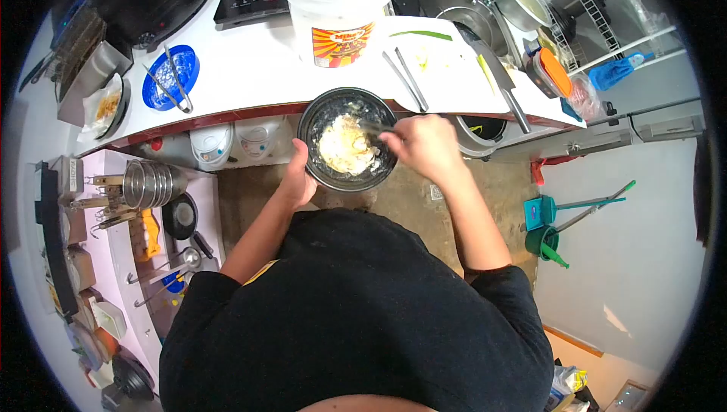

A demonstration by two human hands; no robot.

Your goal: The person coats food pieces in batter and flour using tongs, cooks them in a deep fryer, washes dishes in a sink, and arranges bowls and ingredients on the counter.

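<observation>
My left hand [297, 179] grips the left side of a black bowl [316, 113], its thumb up along the rim. Inside lies a lumpy, pale yellow-white mixture [345, 147], with white smears on the bowl's wall. A slim metal utensil [371, 126] reaches into the bowl from my right hand [426, 144], whose fingers are closed around its handle. Whether it is a fork or a spoon I cannot make out. The bowl is held at the counter's front edge, just in front of my body.
On the white counter [235, 71] stand a clear plastic tub [333, 3], a blue plate [171, 77] with tongs, metal chopsticks [405, 79] and a knife [503, 79] on a white cutting board. A sink [424, 3] lies behind. Shelves with strainers [148, 183] stand left.
</observation>
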